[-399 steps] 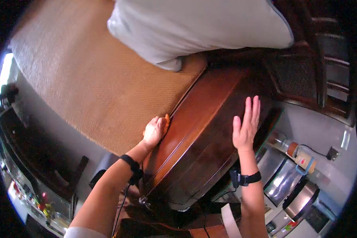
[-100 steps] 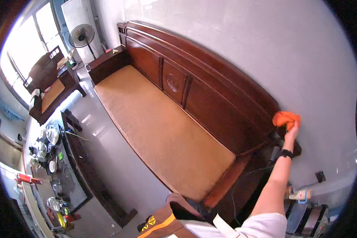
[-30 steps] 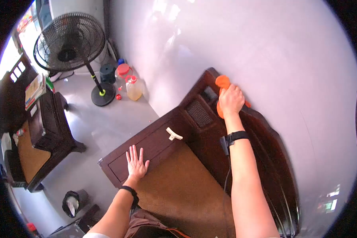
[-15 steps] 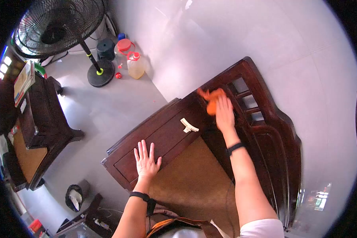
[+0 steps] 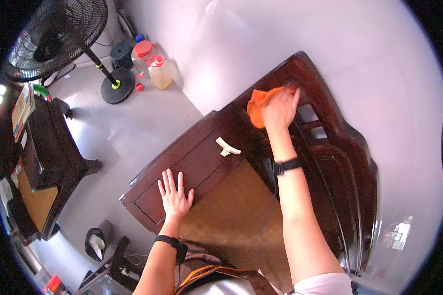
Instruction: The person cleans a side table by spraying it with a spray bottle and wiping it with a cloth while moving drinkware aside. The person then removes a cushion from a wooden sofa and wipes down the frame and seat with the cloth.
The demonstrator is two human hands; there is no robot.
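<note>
My right hand [image 5: 279,109] presses an orange cloth [image 5: 257,109] against the dark wooden backrest [image 5: 325,115] of a carved bench, near its top corner. Part of the cloth is hidden under the palm and fingers. My left hand [image 5: 176,196] lies flat with fingers spread on the wide wooden armrest [image 5: 155,196]. A small cream-coloured T-shaped piece [image 5: 227,147], perhaps a clip or scraper, rests on that armrest between my two hands. Below it is the bench's brown woven seat mat [image 5: 231,211].
A black standing fan [image 5: 117,86] is at the upper left, beside a jug of yellowish liquid [image 5: 160,73] and a red-lidded container [image 5: 143,49]. Another dark wooden piece of furniture [image 5: 54,137] stands left. A black bin [image 5: 94,243] sits lower left. A white wall [image 5: 379,73] rises behind the bench.
My right hand has moved up along the backrest with the orange cloth, toward its top corner. My left hand remains flat on the armrest. The whole view has shifted slightly.
</note>
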